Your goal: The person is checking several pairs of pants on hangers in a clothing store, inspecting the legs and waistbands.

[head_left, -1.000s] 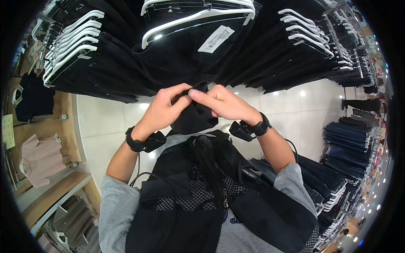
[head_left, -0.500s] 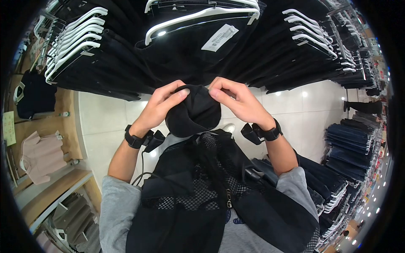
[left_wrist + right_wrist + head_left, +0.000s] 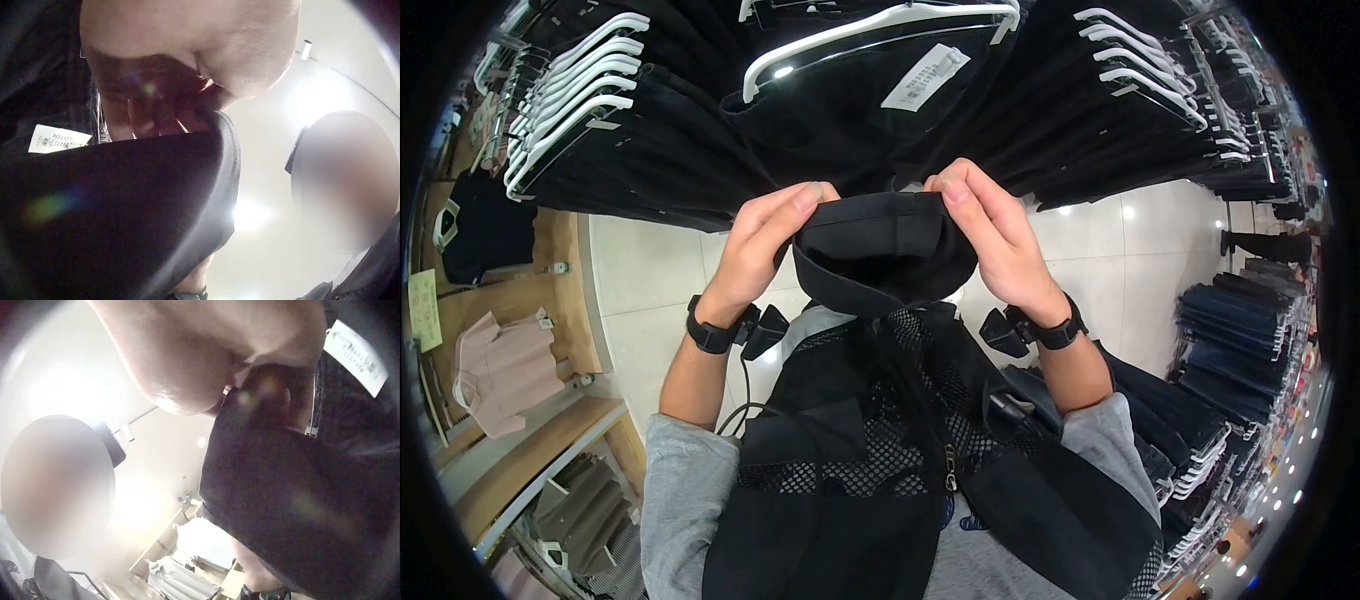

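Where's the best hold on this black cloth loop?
Likely the far rim of the loop, left hand and right hand pinching its ends from the outer sides: that edge runs nearly straight between them, while the near edge sags.

Soft black cloth piece with wide folded band point(image 3: 878, 228), matte, plain, bent into rounded loop. Opening faces up, dark hollow inside. Far rim stretched nearly straight, 1 vertical seam near its middle; near rim sags in curve. Held in air, far rim's 2 ends pinched by left hand point(image 3: 755, 245) and right hand point(image 3: 1002, 240).
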Tool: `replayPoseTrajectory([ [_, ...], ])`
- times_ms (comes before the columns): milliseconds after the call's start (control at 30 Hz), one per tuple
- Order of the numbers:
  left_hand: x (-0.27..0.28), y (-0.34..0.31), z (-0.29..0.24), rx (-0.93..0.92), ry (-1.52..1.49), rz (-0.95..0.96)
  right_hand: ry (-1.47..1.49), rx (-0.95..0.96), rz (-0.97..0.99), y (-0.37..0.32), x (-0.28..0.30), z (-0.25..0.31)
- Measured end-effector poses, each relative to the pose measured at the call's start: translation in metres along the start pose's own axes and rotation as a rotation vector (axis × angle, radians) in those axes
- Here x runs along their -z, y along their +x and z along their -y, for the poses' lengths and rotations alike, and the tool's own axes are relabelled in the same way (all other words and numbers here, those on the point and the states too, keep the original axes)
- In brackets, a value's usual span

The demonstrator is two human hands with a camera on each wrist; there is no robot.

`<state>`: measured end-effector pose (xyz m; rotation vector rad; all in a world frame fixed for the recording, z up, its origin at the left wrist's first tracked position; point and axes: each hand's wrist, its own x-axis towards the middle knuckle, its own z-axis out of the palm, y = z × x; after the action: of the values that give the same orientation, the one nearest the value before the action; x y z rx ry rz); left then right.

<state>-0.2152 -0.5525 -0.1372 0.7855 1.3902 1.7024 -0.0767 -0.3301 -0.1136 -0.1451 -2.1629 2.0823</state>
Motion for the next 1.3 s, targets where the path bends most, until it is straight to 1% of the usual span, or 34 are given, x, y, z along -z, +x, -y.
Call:
replayPoseTrajectory([
  [267, 0.001, 0.002, 0.001, -0.005, 0.070, 0.008, -0.001, 0.002, 0.001, 0.001, -0.001, 0.001],
  [333, 0.002, 0.005, 0.005, -0.037, 0.104, -0.012, -0.039, -0.037, -0.003, 0.005, -0.002, 0.000],
  [433, -0.016, 0.008, -0.005, -0.053, 0.180, -0.061, -0.041, -0.045, 0.019, 0.010, -0.009, -0.001],
  [500, -0.019, 0.009, -0.007, -0.065, 0.202, -0.045, -0.074, -0.036, 0.020, 0.012, -0.012, -0.002],
  [567, -0.019, 0.011, -0.010, 0.092, 0.351, -0.009, -0.107, -0.029, 0.020, 0.013, -0.013, -0.002],
  [633, -0.018, 0.011, -0.008, 0.081, 0.329, -0.035, -0.161, -0.027, 0.022, 0.015, -0.012, -0.003],
  [700, -0.014, 0.010, -0.002, 0.005, 0.292, -0.077, -0.189, -0.042, 0.034, 0.017, -0.009, -0.004],
  [767, -0.015, 0.009, -0.001, 0.008, 0.262, -0.090, -0.215, -0.056, 0.046, 0.017, -0.010, -0.007],
  [833, -0.016, 0.007, 0.001, 0.040, 0.228, -0.147, -0.168, 0.031, 0.019, 0.018, -0.014, -0.011],
  [867, -0.016, 0.008, 0.001, 0.040, 0.228, -0.146, -0.168, 0.031, 0.018, 0.017, -0.015, -0.009],
  [933, -0.016, 0.008, -0.001, 0.090, 0.168, -0.174, -0.315, 0.084, 0.088, 0.014, -0.018, -0.001],
  [967, -0.017, 0.008, -0.001, 0.091, 0.168, -0.172, -0.314, 0.082, 0.087, 0.015, -0.019, 0.001],
  [1033, -0.018, 0.008, -0.001, 0.103, 0.148, -0.171, -0.358, -0.018, 0.100, 0.017, -0.020, 0.004],
  [1067, -0.018, 0.007, -0.001, 0.104, 0.148, -0.169, -0.396, 0.080, 0.095, 0.018, -0.020, -0.002],
  [1167, -0.018, 0.005, 0.000, 0.082, 0.120, -0.169, -0.385, 0.076, 0.067, 0.019, -0.019, -0.002],
  [1200, -0.017, 0.004, 0.002, 0.074, 0.154, -0.176, -0.386, 0.076, 0.065, 0.020, -0.019, -0.004],
  [1267, -0.018, 0.003, 0.002, 0.067, 0.188, -0.180, -0.367, 0.170, 0.016, 0.021, -0.019, -0.007],
  [1300, -0.019, 0.002, 0.001, 0.066, 0.191, -0.178, -0.368, 0.169, 0.013, 0.021, -0.018, -0.005],
])
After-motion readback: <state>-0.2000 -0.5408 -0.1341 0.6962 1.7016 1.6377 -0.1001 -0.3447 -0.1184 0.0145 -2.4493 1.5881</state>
